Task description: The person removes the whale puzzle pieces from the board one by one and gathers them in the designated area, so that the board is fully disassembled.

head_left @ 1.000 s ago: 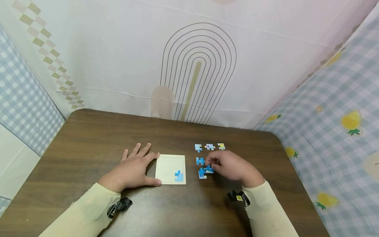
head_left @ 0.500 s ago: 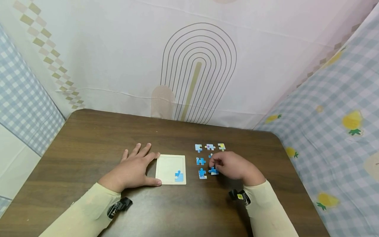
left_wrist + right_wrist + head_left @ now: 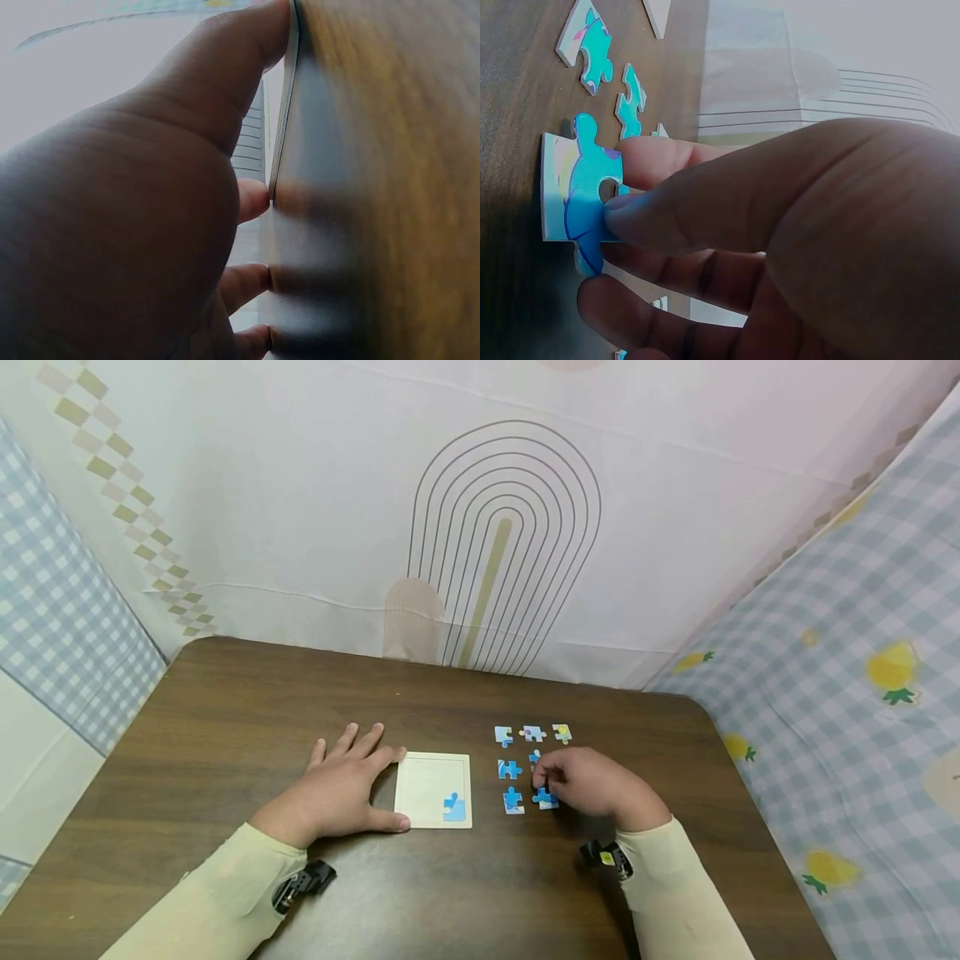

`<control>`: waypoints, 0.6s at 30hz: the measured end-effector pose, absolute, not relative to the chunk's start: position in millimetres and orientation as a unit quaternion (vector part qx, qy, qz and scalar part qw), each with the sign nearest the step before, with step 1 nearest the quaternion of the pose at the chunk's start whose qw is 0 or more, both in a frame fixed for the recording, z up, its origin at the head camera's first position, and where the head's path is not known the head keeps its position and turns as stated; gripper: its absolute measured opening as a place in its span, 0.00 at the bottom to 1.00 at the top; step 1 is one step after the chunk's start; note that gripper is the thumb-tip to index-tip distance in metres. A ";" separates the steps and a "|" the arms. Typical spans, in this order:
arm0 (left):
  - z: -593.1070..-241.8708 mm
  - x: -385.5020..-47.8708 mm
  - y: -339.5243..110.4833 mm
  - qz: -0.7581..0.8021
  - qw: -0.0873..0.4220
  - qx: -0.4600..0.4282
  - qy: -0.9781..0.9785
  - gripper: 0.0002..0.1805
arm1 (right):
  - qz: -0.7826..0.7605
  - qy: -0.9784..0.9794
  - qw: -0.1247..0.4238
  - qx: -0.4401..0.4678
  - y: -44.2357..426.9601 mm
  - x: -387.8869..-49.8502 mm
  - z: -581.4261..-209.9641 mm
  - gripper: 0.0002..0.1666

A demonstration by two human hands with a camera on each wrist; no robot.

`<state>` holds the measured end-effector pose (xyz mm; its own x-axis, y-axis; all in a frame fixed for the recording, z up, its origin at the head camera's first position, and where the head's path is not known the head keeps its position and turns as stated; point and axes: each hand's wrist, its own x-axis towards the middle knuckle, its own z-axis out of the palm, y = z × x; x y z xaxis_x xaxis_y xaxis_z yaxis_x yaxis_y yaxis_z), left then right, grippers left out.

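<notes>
My left hand (image 3: 330,793) lies spread on the table, its thumb and index finger touching the left edge of a shallow square puzzle tray (image 3: 420,781). In the left wrist view the thumb (image 3: 225,67) sits at the tray's thin edge. One blue jigsaw piece (image 3: 454,811) lies in the tray's lower right corner. To the right, my right hand (image 3: 592,782) pinches another blue jigsaw piece (image 3: 585,180) between thumb and fingers, low over the table. The hand partly covers that piece and a neighbouring jigsaw piece (image 3: 535,757) in the head view.
Several loose jigsaw pieces lie in rows right of the tray: a top row with a yellow-patterned piece (image 3: 562,733), a blue piece (image 3: 509,769) below, and another blue piece (image 3: 513,801) nearer me. The brown table (image 3: 450,893) ends at a patterned cloth (image 3: 300,527) behind.
My right hand has slid the pinched jigsaw piece slightly right and towards me, away from the piece beside it. The jigsaw piece above it has come into view. My left hand stays put.
</notes>
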<state>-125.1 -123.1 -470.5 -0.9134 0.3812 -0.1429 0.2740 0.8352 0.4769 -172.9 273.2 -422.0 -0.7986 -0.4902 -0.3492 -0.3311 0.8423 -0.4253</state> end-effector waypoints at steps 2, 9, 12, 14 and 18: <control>-470.1 -124.9 -123.0 0.230 0.117 0.172 0.951 0.60 | -0.174 0.933 0.229 -0.217 273.8 -173.2 -423.6 0.16; -470.4 -125.1 -122.8 0.230 0.116 0.172 0.951 0.60 | -0.179 0.932 0.233 -0.212 275.3 -174.9 -427.3 0.15; -470.8 -125.2 -122.8 0.231 0.115 0.172 0.951 0.60 | -0.179 0.932 0.234 -0.209 275.5 -175.3 -427.7 0.15; -471.1 -125.3 -122.9 0.230 0.115 0.172 0.951 0.60 | -0.178 0.933 0.234 -0.207 275.4 -175.4 -427.1 0.14; -471.5 -125.3 -123.3 0.230 0.115 0.171 0.951 0.60 | -0.173 0.935 0.224 -0.212 274.6 -176.2 -424.0 0.14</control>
